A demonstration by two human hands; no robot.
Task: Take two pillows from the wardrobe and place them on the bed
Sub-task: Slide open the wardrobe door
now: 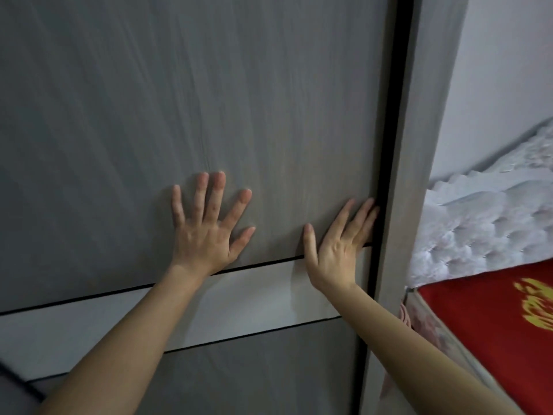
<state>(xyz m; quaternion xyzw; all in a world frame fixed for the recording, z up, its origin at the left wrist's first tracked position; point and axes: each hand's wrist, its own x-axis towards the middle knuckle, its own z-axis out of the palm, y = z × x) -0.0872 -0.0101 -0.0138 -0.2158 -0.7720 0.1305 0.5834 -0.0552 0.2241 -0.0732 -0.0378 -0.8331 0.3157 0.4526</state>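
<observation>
A grey wood-grain wardrobe door (179, 100) fills most of the view, with a pale horizontal band (89, 330) across it. My left hand (206, 226) lies flat on the door, fingers spread. My right hand (338, 244) also presses flat, its fingertips at the dark gap (389, 115) along the door's right edge. Neither hand holds anything. The bed (478, 229) lies at the right with a white quilted cover. No pillow is visible; the wardrobe's inside is hidden.
The wardrobe's grey side frame (419, 145) stands between the door and the bed. A red cloth with yellow embroidery (502, 319) lies on the bed's near end. A pale wall (502, 70) rises behind the bed.
</observation>
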